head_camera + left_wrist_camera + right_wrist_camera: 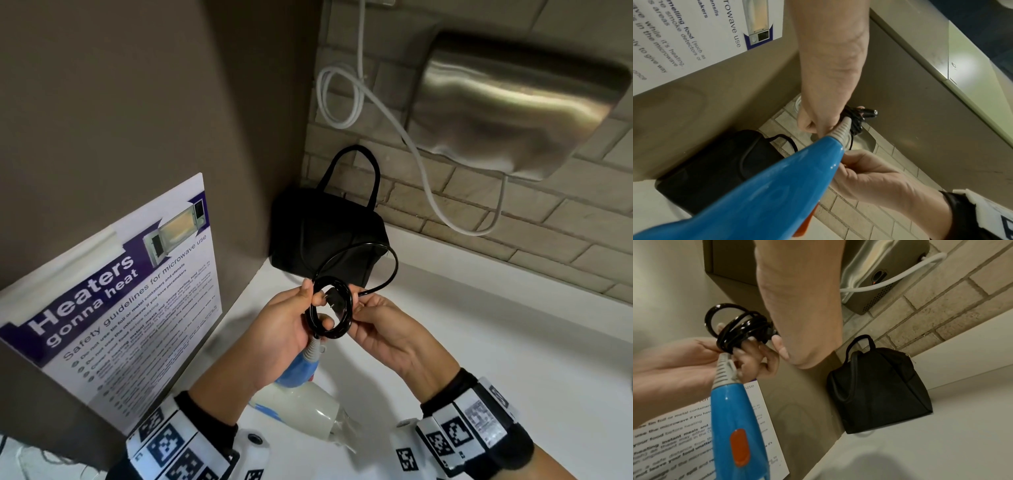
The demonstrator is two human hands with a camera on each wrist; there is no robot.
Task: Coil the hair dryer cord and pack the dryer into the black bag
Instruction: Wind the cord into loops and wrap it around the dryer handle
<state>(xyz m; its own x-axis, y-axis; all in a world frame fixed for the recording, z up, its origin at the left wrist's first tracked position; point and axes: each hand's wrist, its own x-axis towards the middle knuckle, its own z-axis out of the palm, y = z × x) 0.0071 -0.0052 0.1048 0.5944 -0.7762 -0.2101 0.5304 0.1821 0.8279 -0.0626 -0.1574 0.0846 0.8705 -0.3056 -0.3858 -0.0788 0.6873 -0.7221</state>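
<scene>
The black cord (330, 308) is wound into a small coil held above the white counter. My left hand (313, 305) grips the coil with its fingers curled through it (744, 329). My right hand (356, 305) pinches the cord at the coil's right side, where one loose loop (387, 253) arcs up in front of the bag. The hair dryer (301, 401), with blue handle (735, 426), orange switch and white body, hangs below my left hand by its grey cord sleeve (840, 129). The black bag (329, 236) stands in the corner just behind my hands, its handles up; whether it is open cannot be told.
A microwave safety poster (120, 308) leans on the brown wall at left. A steel hand dryer (513, 102) with a looping white cable (424, 178) hangs on the brick wall above the bag. The white countertop (479, 342) stretches to the right.
</scene>
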